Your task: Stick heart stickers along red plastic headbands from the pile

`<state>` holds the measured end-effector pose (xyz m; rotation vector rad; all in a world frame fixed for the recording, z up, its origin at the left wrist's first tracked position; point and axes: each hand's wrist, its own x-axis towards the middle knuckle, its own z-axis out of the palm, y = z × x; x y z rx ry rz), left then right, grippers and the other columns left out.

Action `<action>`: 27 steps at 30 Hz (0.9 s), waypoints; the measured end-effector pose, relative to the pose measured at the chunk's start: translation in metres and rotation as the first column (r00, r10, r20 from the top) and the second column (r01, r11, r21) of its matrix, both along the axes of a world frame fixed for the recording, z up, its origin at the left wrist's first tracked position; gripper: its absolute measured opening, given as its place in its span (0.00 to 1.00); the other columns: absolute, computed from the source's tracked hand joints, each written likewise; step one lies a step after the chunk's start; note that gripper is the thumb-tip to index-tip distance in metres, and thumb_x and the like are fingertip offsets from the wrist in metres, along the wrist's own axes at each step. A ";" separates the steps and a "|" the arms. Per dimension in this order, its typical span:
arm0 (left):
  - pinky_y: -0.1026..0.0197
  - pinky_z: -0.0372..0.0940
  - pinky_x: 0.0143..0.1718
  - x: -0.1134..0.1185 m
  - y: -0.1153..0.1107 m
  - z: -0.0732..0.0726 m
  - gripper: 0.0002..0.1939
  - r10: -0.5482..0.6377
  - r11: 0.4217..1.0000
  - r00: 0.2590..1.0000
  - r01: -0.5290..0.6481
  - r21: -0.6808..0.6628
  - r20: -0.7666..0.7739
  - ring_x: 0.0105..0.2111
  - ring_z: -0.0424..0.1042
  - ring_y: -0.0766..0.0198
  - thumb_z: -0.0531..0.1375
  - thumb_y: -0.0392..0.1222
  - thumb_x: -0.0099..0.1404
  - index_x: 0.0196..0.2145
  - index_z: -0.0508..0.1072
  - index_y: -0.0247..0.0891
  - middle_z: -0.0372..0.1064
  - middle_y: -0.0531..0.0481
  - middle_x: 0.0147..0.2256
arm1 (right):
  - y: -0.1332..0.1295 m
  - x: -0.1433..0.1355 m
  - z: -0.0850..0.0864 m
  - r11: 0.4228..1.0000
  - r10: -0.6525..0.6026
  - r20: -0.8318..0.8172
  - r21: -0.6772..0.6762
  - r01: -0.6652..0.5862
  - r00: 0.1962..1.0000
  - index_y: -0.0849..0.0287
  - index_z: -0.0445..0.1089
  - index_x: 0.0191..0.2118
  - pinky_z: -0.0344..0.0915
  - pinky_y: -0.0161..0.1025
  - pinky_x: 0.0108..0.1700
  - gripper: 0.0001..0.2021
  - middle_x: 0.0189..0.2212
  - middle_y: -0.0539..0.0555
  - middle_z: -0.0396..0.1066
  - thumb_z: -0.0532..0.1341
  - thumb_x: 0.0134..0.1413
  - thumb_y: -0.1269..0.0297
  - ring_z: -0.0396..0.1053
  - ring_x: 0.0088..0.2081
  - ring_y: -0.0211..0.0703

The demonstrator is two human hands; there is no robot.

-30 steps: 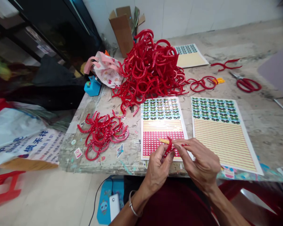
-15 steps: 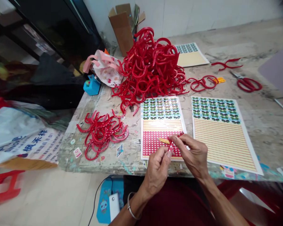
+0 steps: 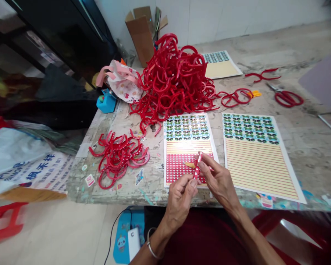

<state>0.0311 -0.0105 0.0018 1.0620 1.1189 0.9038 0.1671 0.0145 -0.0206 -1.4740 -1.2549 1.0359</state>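
Between my two hands is a narrow red headband (image 3: 197,168) with white marks along it, seen almost edge-on. My left hand (image 3: 180,195) pinches its near end between thumb and fingers. Higher up, the thumb and fingers of my right hand (image 3: 217,179) close on the same band. Both hands are over the lower part of a sticker sheet (image 3: 187,147) with blue-green pictures on top and red rows with white marks below. A small tan patch (image 3: 189,164) shows on the red rows, left of the band; I cannot tell what it is.
A large heap of red headbands (image 3: 173,81) stands at the back, and a smaller patterned pile (image 3: 121,154) lies left. To the right are another sticker sheet (image 3: 259,162) and red-handled scissors (image 3: 288,98). A blue tape dispenser (image 3: 106,102) sits near the table's left edge.
The headband in my hands has turned more upright, and its white-marked face now shows. My right hand has shifted slightly left and down along it. The view has moved a little.
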 end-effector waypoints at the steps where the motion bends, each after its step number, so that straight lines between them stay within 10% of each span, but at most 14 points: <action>1: 0.69 0.52 0.24 0.000 -0.001 0.000 0.12 0.002 1.000 1.000 -0.002 0.004 0.004 0.22 0.52 0.73 0.52 0.45 0.66 0.32 0.67 0.34 0.54 0.57 0.21 | -0.002 0.002 0.000 1.000 -0.026 -0.007 -0.009 0.026 1.000 0.60 0.66 0.52 0.66 0.36 0.33 0.20 0.42 0.58 0.70 0.57 0.56 0.56 0.68 0.36 0.42; 6: 0.68 0.51 0.23 0.001 -0.004 -0.004 0.12 0.000 0.999 1.000 -0.002 0.050 0.031 0.21 0.53 0.72 0.52 0.45 0.66 0.32 0.68 0.34 0.54 0.56 0.20 | -0.018 0.002 0.009 0.977 0.038 -0.285 -0.190 -0.096 0.958 0.59 0.70 0.36 0.61 0.32 0.26 0.13 0.27 0.52 0.69 0.63 0.49 0.55 0.64 0.27 0.37; 14: 0.67 0.53 0.23 -0.010 -0.006 -0.009 0.14 -0.115 0.970 0.991 0.128 0.208 -0.074 0.19 0.53 0.72 0.51 0.43 0.66 0.26 0.66 0.35 0.52 0.57 0.19 | -0.019 -0.008 0.020 0.857 -0.085 -0.775 -0.377 -0.351 0.626 0.62 0.64 0.23 0.42 0.26 0.17 0.14 0.17 0.45 0.58 0.66 0.46 0.58 0.49 0.17 0.26; 22: 0.62 0.61 0.42 -0.014 -0.001 0.005 0.11 -0.216 0.956 0.956 0.248 0.159 -0.197 0.35 0.67 0.64 0.51 0.40 0.66 0.34 0.71 0.34 0.69 0.47 0.33 | -0.023 -0.004 0.013 0.904 -0.021 -0.602 -0.352 -0.241 0.798 0.63 0.70 0.24 0.55 0.28 0.25 0.11 0.19 0.46 0.63 0.68 0.45 0.59 0.58 0.22 0.29; 27: 0.61 0.61 0.43 -0.017 0.003 0.008 0.13 -0.314 0.901 0.933 0.351 0.255 -0.177 0.36 0.67 0.63 0.49 0.39 0.67 0.33 0.72 0.35 0.68 0.47 0.32 | -0.015 0.001 0.014 0.850 0.002 -0.741 -0.352 -0.392 0.672 0.60 0.71 0.31 0.56 0.28 0.22 0.11 0.19 0.46 0.65 0.67 0.46 0.58 0.57 0.19 0.28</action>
